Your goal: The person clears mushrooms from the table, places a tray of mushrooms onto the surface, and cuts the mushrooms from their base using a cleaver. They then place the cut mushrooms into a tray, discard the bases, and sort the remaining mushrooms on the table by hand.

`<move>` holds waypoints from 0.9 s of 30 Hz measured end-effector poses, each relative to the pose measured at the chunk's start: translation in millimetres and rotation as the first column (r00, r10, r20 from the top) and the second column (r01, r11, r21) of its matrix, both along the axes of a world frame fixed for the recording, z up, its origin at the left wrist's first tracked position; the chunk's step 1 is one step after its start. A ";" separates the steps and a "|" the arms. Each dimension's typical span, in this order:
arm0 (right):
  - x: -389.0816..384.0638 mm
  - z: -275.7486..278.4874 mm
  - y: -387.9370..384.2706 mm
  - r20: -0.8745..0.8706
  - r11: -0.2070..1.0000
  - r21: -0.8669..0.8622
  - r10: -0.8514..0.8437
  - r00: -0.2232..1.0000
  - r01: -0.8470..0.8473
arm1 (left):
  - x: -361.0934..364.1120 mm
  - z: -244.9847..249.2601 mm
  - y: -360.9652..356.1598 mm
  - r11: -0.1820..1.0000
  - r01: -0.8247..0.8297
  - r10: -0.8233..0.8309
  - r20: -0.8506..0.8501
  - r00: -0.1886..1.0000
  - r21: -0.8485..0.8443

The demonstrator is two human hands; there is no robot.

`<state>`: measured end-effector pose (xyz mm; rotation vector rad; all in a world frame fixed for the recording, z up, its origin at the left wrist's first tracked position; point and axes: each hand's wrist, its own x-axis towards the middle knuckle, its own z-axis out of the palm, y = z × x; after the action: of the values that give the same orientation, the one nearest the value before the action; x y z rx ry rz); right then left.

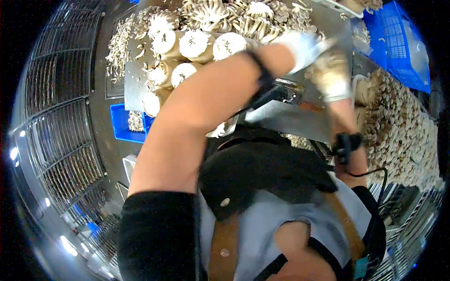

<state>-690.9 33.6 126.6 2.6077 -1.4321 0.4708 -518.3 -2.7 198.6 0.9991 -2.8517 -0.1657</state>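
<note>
My left hand (302,49), in a white glove, reaches across to the right over the metal work table (274,114). Beside it is my right hand (332,77), also in a pale glove. Both gloves are smeared by motion, so their fingers and anything in them cannot be made out. Left of my hands stand several white cylindrical mushroom-growing bags (196,45), their round ends facing up. Behind these lies a heap of long-stemmed mushrooms (211,15). Below my left hand is a dark, shiny-edged device (288,91), and an orange-brown object (311,107) lies near it.
At the right rises a large pile of mushrooms (398,126), with a blue crate (408,51) beyond it. A blue bin (125,133) with cut pieces stands at lower left. Loose mushrooms (121,49) lie at the far left, near metal racks (58,75).
</note>
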 end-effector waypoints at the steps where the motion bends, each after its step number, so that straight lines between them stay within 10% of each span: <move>1: -65.6 0.7 -37.0 0.542 0.969 0.247 -0.128 0.831 -0.011 | -25.9 10.7 -36.9 1.000 0.001 -0.001 0.017 1.000 -0.004; 2: -90.6 -4.2 -50.7 0.724 0.923 0.378 -0.242 0.646 -0.077 | -44.7 21.7 -67.1 1.000 0.005 -0.005 0.036 0.999 0.002; 3: -114.8 -7.7 -64.5 0.845 0.878 0.451 -0.363 0.393 -0.159 | -28.6 100.3 -68.4 0.743 -0.082 0.167 -0.066 0.984 0.664; 5: -115.8 -18.4 -64.4 0.826 0.832 0.404 -0.510 -0.239 -0.379 | 26.3 150.6 -61.1 0.613 -0.102 0.295 -0.107 0.950 0.783; 7: -106.1 -43.5 -72.9 0.394 0.813 0.209 -0.578 -0.714 -0.543 | 97.3 89.4 -36.6 0.937 -0.265 0.313 -0.213 0.925 0.227; 8: -67.2 -68.2 -66.1 0.814 0.813 0.393 -0.525 -0.249 -0.429 | 140.1 56.5 -19.9 0.830 -0.535 0.556 -0.153 0.817 0.159; 9: -3.3 -100.3 -49.5 0.859 0.857 0.462 -0.368 0.355 -0.229 | 185.2 15.4 9.3 0.750 -0.636 0.659 -0.126 0.741 0.180; 10: 55.0 -96.8 -33.6 0.799 0.802 0.527 -0.355 0.485 -0.281 | 197.7 17.8 48.2 0.426 -0.812 0.787 0.279 0.550 0.400; 11: 113.9 -92.0 -17.4 0.730 0.743 0.586 -0.312 0.608 -0.323 | 239.1 -54.8 86.8 0.685 -0.724 0.708 0.159 0.688 0.083; 13: 179.4 -40.9 6.9 0.431 0.518 0.798 -0.135 0.892 -0.308 | 220.3 -69.9 140.5 0.549 -0.809 0.767 0.257 0.587 0.208; 14: 197.8 -45.7 12.7 0.203 0.628 0.753 0.061 0.977 -0.196 | 203.7 -74.0 154.6 0.396 -0.859 0.792 0.353 0.498 0.324; 18: 222.4 -88.3 8.2 0.392 0.679 0.674 0.002 0.920 -0.289 | 193.7 -88.8 142.5 0.153 -0.851 0.841 0.387 0.379 0.502; 24: 213.7 -44.8 -56.1 0.467 0.590 0.634 0.223 0.856 -0.500 | 208.9 -96.2 169.1 0.466 -0.796 0.793 0.218 0.569 0.386; 27: 244.7 -29.9 -93.5 0.122 0.683 0.331 0.653 0.748 -0.651 | 207.8 -73.6 169.3 0.447 -0.740 0.794 0.160 0.587 0.502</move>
<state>-446.3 -59.9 96.7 3.3882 -0.5438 0.2732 -310.4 166.6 125.1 2.2105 -1.9482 -0.8938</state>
